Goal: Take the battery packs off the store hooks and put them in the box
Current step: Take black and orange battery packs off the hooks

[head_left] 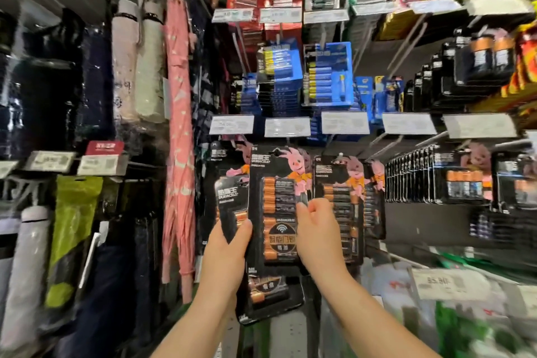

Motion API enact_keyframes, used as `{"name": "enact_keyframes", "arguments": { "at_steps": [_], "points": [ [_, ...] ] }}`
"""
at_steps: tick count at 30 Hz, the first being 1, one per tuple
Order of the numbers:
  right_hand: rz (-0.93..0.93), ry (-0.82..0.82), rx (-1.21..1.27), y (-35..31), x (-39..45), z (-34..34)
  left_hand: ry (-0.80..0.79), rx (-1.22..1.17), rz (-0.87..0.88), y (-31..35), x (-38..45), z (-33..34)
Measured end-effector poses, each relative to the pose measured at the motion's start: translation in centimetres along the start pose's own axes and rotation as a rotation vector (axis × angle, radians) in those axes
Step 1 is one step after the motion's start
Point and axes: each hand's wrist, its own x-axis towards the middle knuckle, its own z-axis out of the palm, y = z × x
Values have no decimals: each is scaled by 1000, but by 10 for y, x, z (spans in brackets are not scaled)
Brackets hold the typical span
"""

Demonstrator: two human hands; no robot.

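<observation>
Black-carded battery pack (274,206) stood upright in the middle of the view, pinched at its right edge by the right hand (315,231). Left hand (229,247) gripped a smaller battery pack (231,206) just left of it (a third card (270,291) showed below). More packs (343,197) hung on hooks to the right; a pink umbrella (178,125) hung left.
</observation>
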Motion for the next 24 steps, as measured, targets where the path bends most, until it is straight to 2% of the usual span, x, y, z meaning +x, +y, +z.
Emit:
{"name": "enact_keyframes", "arguments": {
  "at_steps": [4,12,17,24],
  "points": [
    [8,19,10,3,4,10,5,-25,-9,-11,5,-11],
    [6,72,-108,18,34,8,145,-67,34,-12,19,-38],
    [-1,37,-188,27,37,11,144,-99,82,-1,17,-46],
    [-52,32,-80,33,34,19,108,-72,106,5,10,-39]
  ]
}}
